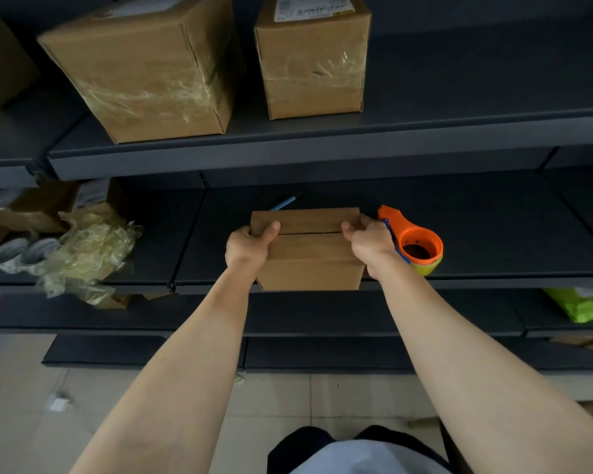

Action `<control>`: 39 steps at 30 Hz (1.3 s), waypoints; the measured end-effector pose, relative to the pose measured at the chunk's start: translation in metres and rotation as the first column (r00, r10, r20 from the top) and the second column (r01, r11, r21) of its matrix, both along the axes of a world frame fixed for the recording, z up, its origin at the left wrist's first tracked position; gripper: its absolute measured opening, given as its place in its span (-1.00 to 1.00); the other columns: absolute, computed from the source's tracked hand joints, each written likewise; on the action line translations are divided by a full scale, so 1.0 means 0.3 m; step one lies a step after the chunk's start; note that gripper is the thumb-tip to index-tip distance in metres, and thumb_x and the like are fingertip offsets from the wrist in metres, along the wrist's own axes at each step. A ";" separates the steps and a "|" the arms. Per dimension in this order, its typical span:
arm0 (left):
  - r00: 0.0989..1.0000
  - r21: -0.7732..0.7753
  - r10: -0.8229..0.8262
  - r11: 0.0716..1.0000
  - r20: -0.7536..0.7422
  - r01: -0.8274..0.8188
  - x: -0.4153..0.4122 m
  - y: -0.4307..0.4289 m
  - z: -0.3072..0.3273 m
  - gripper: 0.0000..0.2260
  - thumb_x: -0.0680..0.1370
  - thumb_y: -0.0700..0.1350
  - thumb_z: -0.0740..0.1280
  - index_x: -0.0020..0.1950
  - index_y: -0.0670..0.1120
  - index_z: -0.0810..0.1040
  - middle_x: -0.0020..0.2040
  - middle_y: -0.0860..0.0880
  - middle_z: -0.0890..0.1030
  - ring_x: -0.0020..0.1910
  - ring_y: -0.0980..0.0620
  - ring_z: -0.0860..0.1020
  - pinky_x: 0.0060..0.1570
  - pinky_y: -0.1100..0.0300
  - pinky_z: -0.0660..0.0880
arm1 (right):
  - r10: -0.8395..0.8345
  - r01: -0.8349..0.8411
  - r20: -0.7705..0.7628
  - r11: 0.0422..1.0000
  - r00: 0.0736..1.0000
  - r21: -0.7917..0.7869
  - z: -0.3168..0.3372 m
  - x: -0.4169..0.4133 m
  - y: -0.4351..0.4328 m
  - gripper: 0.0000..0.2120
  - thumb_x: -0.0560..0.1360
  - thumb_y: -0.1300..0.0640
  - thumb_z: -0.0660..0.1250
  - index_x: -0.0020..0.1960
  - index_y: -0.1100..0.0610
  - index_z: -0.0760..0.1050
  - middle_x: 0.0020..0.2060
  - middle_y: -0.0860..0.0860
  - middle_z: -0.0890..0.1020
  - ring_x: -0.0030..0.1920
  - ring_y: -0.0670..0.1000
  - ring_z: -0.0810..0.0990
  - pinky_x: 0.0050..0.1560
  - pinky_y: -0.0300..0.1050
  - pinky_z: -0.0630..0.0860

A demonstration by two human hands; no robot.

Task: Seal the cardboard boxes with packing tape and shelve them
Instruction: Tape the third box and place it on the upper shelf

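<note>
The middle shelf (pixel 510 234) lies bare to the right, past an orange tape dispenser (pixel 415 241) just beside the right hand (pixel 368 239). A blue pen (pixel 283 203) lies behind the small box (pixel 310 258). Crumpled tape (pixel 89 254) crowds the left end.

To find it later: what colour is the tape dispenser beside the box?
The tape dispenser is orange; head view.

Bare forearms and a pale garment, viewed from above.
A pale grey-white garment (pixel 363 456) with a rounded outline is seen at the bottom edge. Black cloth (pixel 298 443) is shown just beyond the garment on both sides; whether it is trousers or shoes cannot be told. Left of the garment the left forearm (pixel 192 354) is left uncovered up to the left hand (pixel 249 246), and right of it the right forearm (pixel 459 354) is uncovered up to the right hand (pixel 368 241).
</note>
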State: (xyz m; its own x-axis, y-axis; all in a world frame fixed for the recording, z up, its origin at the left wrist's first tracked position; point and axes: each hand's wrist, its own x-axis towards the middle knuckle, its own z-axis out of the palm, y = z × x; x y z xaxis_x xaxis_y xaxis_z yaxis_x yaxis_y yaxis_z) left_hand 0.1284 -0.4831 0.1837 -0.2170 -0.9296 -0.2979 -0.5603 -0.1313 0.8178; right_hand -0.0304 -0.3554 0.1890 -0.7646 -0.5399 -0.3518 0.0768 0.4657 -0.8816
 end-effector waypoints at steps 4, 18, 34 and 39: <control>1.000 -0.027 -0.001 1.000 0.016 0.002 -0.012 0.020 -0.008 -0.27 0.42 0.34 0.31 0.40 -0.14 0.34 0.19 -0.07 0.53 0.08 -0.06 0.53 -0.10 0.13 0.46 | -0.026 0.031 0.097 0.998 0.995 -0.054 -0.015 0.023 0.011 -0.42 0.59 -0.09 0.21 0.53 0.05 0.15 0.45 0.07 0.32 0.41 0.14 0.31 0.30 -0.05 0.30; 1.000 0.075 -0.027 0.997 0.016 0.025 -0.006 -0.009 0.012 -0.28 0.47 0.28 0.29 0.47 -0.13 0.27 0.32 -0.12 0.47 0.24 -0.11 0.48 0.18 0.06 0.45 | -0.095 0.091 0.149 0.995 0.984 0.036 -0.044 0.043 0.008 -0.44 0.60 -0.22 0.03 0.38 0.16 0.35 -0.23 -0.05 0.41 -0.29 -0.10 0.35 -0.16 -0.10 0.30; 0.988 0.040 0.136 0.989 0.070 -0.139 -0.021 0.027 -0.007 -0.37 0.44 0.39 0.24 0.19 -0.13 0.47 0.11 -0.08 0.58 0.03 -0.08 0.55 0.07 0.01 0.52 | -0.058 0.054 0.070 0.997 0.996 0.050 -0.052 0.046 0.019 -0.41 0.59 -0.27 -0.01 0.24 0.20 0.43 -0.15 0.05 0.53 -0.25 -0.03 0.49 -0.30 -0.14 0.33; 0.990 0.055 0.129 0.990 0.049 -0.131 -0.029 0.023 0.000 -0.37 0.48 0.36 0.20 0.26 -0.15 0.45 0.06 -0.09 0.58 -0.04 -0.06 0.55 -0.08 0.09 0.50 | -0.087 0.081 0.116 0.995 0.990 0.054 -0.047 0.039 0.009 -0.43 0.61 -0.23 -0.02 0.32 0.18 0.39 -0.28 -0.06 0.39 -0.32 -0.11 0.37 -0.40 -0.20 0.23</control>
State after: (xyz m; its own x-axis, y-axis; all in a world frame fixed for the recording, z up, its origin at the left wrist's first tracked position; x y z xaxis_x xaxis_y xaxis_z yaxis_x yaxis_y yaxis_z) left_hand 0.1196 -0.4763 0.1837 -0.0806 -0.9299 -0.3590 -0.5711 -0.2521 0.7812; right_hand -0.0189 -0.3526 0.1747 -0.7582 -0.4556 -0.4665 0.2192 0.4958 -0.8403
